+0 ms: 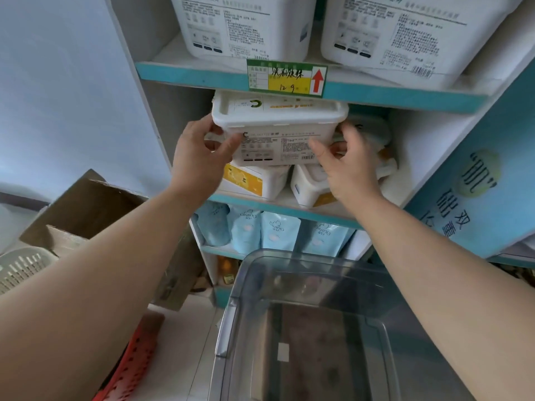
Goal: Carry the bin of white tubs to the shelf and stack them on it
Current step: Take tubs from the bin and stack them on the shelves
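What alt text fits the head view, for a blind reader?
The left hand and right hand grip the ends of a white tub over two more tubs on a blue-edged shelf. Below stands a clear bin with no tub visible inside.

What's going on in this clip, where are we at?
A person grips a white tub at its two ends with the left hand and right hand, placing it on top of two tubs already on the middle shelf. Whether it has settled yet is unclear. The clear bin sits below, in front of the shelf, with no tubs visible inside.
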`<state>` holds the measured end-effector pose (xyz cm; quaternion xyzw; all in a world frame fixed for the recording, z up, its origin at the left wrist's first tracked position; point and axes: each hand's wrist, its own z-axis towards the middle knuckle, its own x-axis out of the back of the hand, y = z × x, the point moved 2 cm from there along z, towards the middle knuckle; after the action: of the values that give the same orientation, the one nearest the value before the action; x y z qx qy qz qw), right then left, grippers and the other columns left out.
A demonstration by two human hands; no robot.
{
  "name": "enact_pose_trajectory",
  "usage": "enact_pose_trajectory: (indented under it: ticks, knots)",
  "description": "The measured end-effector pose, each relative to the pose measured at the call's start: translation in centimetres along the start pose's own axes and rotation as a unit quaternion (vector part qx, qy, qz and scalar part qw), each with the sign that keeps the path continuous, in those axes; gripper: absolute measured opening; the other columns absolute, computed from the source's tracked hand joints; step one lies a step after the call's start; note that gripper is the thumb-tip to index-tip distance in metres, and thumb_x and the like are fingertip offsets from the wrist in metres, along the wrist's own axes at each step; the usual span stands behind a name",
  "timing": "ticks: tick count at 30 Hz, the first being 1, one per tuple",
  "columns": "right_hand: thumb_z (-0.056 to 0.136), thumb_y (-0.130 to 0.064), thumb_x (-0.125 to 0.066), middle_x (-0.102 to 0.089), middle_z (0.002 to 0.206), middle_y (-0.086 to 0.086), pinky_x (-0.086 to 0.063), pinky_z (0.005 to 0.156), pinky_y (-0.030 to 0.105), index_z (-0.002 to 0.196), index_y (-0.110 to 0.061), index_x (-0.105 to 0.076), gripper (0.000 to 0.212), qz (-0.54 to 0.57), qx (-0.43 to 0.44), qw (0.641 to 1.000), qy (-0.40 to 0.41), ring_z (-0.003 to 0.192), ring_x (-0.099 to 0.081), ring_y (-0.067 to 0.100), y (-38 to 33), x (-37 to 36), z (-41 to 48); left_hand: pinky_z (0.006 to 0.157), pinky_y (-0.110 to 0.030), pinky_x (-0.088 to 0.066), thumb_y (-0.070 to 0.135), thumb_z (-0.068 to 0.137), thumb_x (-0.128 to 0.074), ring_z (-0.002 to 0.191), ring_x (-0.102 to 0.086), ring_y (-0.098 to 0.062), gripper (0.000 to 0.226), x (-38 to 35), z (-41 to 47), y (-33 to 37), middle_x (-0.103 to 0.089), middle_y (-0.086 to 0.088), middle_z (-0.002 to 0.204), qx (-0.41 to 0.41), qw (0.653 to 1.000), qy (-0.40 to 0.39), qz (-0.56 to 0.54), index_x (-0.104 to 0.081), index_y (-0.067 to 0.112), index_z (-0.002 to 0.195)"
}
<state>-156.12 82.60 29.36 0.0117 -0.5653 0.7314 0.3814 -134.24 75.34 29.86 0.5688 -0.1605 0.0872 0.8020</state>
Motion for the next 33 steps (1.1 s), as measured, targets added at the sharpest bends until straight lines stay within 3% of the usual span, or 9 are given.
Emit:
enact_pose_trajectory:
  ticks: [3, 10, 13, 17, 20, 22, 25, 29, 33]
  knots:
    - [0.088, -0.035, -0.065, -0.06, 0.117, 0.006, -0.053, 0.088, 0.035, 0.135, -0.022, -0.048, 0.052, 0.012, -0.002, 1.0, 0.015, 0.093, -0.06, 0.012, 0.4, -1.0, 0.3, 0.074, -0.037, -0.06, 0.037, 0.087, -0.067, 0.081, -0.069, -0.021, 0.028, -1.1, 0.6, -1.2, -0.061, -0.005, 0.109, 0.006, 0.999, 0.036, 0.014, -0.067, 0.017, 0.106]
    - [0.088, -0.026, -0.067, -0.061, 0.117, 0.0, -0.052, 0.083, 0.024, 0.142, -0.02, -0.043, 0.059, 0.007, -0.002, 0.999, 0.037, 0.09, -0.06, 0.008, 0.3, -2.4, 0.8, 0.077, -0.036, -0.059, 0.031, 0.088, -0.066, 0.081, -0.068, -0.017, 0.03, -1.8, 2.0, -2.9, -0.057, 0.001, 0.112, 0.018, 0.998, 0.059, 0.01, -0.064, 0.025, 0.116]
    - [0.089, -0.026, -0.066, -0.065, 0.117, 0.0, -0.054, 0.086, 0.031, 0.139, -0.016, -0.049, 0.054, -0.007, -0.007, 0.998, 0.054, 0.092, -0.062, 0.01, 0.1, -2.8, 1.4, 0.08, -0.039, -0.058, 0.034, 0.087, -0.066, 0.082, -0.068, -0.017, 0.035, -1.7, 3.1, -2.9, -0.056, 0.0, 0.114, 0.019, 0.998, 0.055, 0.025, -0.063, 0.026, 0.121]
    - [0.089, -0.024, -0.065, -0.068, 0.11, 0.002, -0.05, 0.08, 0.023, 0.134, -0.014, -0.055, 0.047, -0.028, -0.004, 0.998, 0.058, 0.088, -0.061, 0.009, -0.3, -3.3, 1.8, 0.08, -0.043, -0.057, 0.038, 0.084, -0.063, 0.087, -0.067, -0.017, 0.036, -1.5, 3.7, -3.2, -0.058, -0.001, 0.115, 0.019, 0.998, 0.041, 0.04, -0.062, 0.028, 0.119]
    - [0.088, -0.023, -0.066, -0.069, 0.105, 0.0, -0.051, 0.079, 0.026, 0.132, -0.015, -0.057, 0.046, -0.045, -0.005, 0.998, 0.051, 0.085, -0.061, 0.01, -0.4, -3.4, 2.0, 0.079, -0.042, -0.057, 0.043, 0.083, -0.06, 0.086, -0.066, -0.015, 0.038, -1.3, 3.4, -3.3, -0.059, -0.001, 0.114, 0.022, 0.998, 0.029, 0.055, -0.061, 0.029, 0.118]
    - [0.087, -0.024, -0.065, -0.069, 0.103, 0.0, -0.054, 0.079, 0.032, 0.128, -0.014, -0.059, 0.042, -0.062, -0.004, 0.997, 0.052, 0.084, -0.061, 0.011, -0.4, -3.4, 1.9, 0.078, -0.031, -0.054, 0.04, 0.087, -0.061, 0.077, -0.062, -0.008, 0.037, -1.3, 3.0, -3.0, -0.056, -0.001, 0.117, 0.03, 0.997, 0.029, 0.067, -0.06, 0.025, 0.121]
    - [0.088, -0.027, -0.063, -0.069, 0.107, 0.003, -0.053, 0.083, 0.041, 0.124, -0.013, -0.062, 0.039, -0.09, -0.004, 0.995, 0.051, 0.092, -0.062, 0.016, -0.4, -3.4, 1.2, 0.065, -0.009, -0.037, 0.035, 0.091, -0.061, 0.066, -0.054, 0.0, 0.037, -1.4, 2.1, -2.9, -0.052, 0.0, 0.121, 0.038, 0.992, 0.039, 0.116, -0.058, 0.019, 0.124]
    - [0.091, -0.03, -0.06, -0.062, 0.127, 0.003, -0.045, 0.094, 0.033, 0.132, -0.015, -0.056, 0.044, -0.147, -0.002, 0.989, 0.022, 0.116, -0.055, 0.02, -0.8, -3.0, -0.5, 0.081, -0.026, -0.046, 0.035, 0.092, -0.06, 0.085, -0.055, -0.008, 0.047, -1.7, -0.2, -2.3, -0.051, 0.0, 0.122, 0.04, 0.984, 0.025, 0.17, -0.051, 0.02, 0.135]
    - [0.094, -0.031, -0.057, -0.061, 0.129, 0.006, -0.042, 0.092, 0.03, 0.131, -0.011, -0.056, 0.043, -0.195, 0.036, 0.98, -0.007, 0.118, -0.054, 0.023, -1.8, -1.8, -2.7, 0.093, -0.038, -0.046, 0.034, 0.092, -0.056, 0.114, -0.05, -0.023, 0.053, -2.1, -2.7, -1.2, -0.057, -0.002, 0.126, 0.009, 0.967, -0.013, 0.255, -0.045, 0.019, 0.141]
